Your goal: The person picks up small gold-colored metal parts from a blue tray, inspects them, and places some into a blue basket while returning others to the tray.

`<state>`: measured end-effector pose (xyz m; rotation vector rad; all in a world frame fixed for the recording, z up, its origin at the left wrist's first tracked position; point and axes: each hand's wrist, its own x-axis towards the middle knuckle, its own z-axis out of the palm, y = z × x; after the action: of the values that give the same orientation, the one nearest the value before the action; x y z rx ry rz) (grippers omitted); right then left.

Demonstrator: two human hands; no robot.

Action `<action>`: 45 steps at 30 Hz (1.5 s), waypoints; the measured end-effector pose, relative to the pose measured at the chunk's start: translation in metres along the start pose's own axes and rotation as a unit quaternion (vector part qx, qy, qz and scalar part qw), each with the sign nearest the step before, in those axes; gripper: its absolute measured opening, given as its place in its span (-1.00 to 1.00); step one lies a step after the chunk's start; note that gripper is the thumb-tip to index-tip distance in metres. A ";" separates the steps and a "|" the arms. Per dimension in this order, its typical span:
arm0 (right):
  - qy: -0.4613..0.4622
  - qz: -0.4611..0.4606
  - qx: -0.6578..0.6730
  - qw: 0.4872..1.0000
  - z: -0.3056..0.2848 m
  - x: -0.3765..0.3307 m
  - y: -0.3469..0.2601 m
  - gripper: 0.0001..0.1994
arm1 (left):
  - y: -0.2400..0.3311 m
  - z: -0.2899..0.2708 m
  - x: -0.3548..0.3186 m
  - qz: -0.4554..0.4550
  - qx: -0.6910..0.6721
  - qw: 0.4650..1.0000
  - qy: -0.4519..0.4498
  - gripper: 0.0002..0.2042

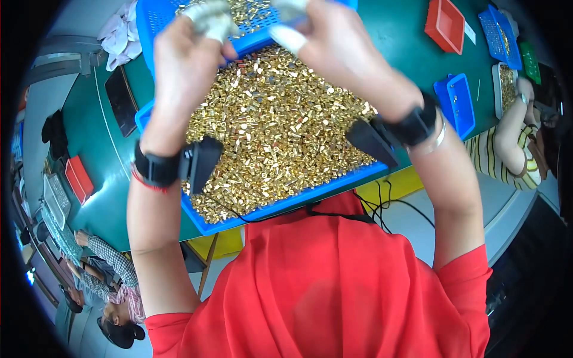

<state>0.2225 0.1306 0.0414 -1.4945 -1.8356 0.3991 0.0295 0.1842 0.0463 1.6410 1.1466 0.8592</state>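
Observation:
A wide blue tray [292, 190] in front of me is heaped with small brass-coloured metal pieces [268, 128]. At its far side, a perforated blue basket [156, 21] holds more of the same pieces. My left hand [194, 51] is over the basket's near rim, white coverings on its fingers. Across from it, my right hand [328, 39] is above the rim too, its fingers also covered in white. Both hands are smeared by motion, so I cannot tell whether either grips the rim or any pieces.
On the green table [388, 45] stand a red bin [445, 27] and a blue bin [455, 106] to the right. A dark flat tray [121, 100] and a red bin [79, 179] lie left. People sit at both sides. Black cables [382, 206] hang near the tray's front edge.

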 end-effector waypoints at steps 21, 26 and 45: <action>-0.102 0.284 0.146 0.942 -0.025 -0.171 -0.040 -0.82 | -0.006 0.023 -0.115 -0.274 -0.455 0.788 -0.312 -0.80; -0.126 0.247 0.151 0.949 -0.031 -0.181 -0.031 -0.82 | 0.012 0.034 -0.139 -0.185 -0.322 0.885 -0.282 -0.81; -0.098 0.096 0.044 0.990 -0.044 -0.184 0.007 -0.76 | 0.027 0.049 -0.083 -0.025 0.205 0.977 -0.054 -0.70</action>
<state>0.2695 -0.0496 0.0052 -1.6247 -1.8018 0.7335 0.0547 0.0880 0.0531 1.9536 1.3457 0.5139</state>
